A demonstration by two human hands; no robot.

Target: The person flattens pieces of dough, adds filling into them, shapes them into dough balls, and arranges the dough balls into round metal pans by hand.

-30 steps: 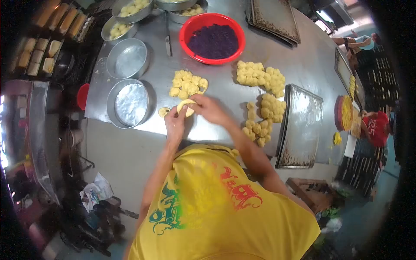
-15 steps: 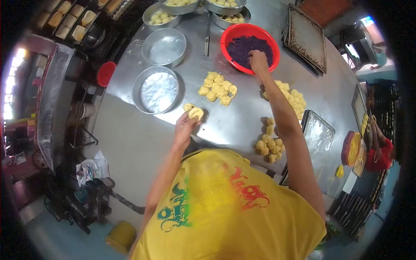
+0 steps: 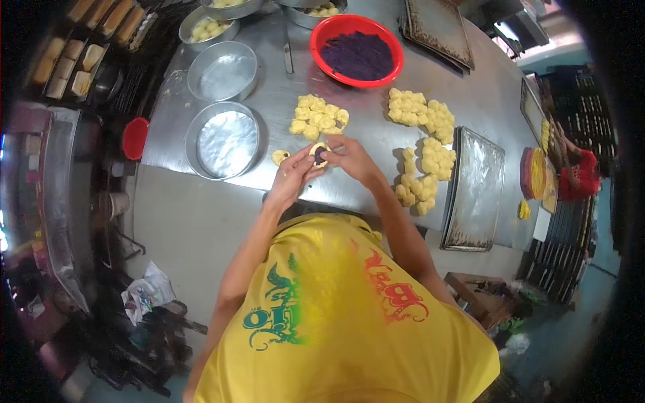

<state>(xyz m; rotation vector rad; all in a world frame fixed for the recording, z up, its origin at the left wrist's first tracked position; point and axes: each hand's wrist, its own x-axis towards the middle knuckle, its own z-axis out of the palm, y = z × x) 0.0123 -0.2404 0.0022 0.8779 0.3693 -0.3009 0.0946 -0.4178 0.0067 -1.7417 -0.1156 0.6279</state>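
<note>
A flattened piece of yellow dough (image 3: 323, 147) with dark purple filling (image 3: 320, 156) on it is held between both hands over the table's near edge. My left hand (image 3: 293, 176) grips its left side, fingers closed round it. On the right side, my right hand (image 3: 349, 158) has its fingers closed on the dough's rim. One small dough piece (image 3: 279, 157) lies just left of the hands. Just beyond them is a cluster of yellow dough pieces (image 3: 316, 115). The red bowl (image 3: 396, 62) of purple filling stands farther back.
Two round metal pans (image 3: 224, 140) stand at the left. More dough clusters (image 3: 438, 159) and a metal tray (image 3: 476, 191) are at the right. A long flat tool (image 3: 288, 57) lies near the bowl. Stacked trays (image 3: 440, 30) lie at the back. A person in red (image 3: 581, 176) is far right.
My right hand has come back from the red bowl to the dough in my left hand. Purple filling now shows on that dough. The camera view has shifted.
</note>
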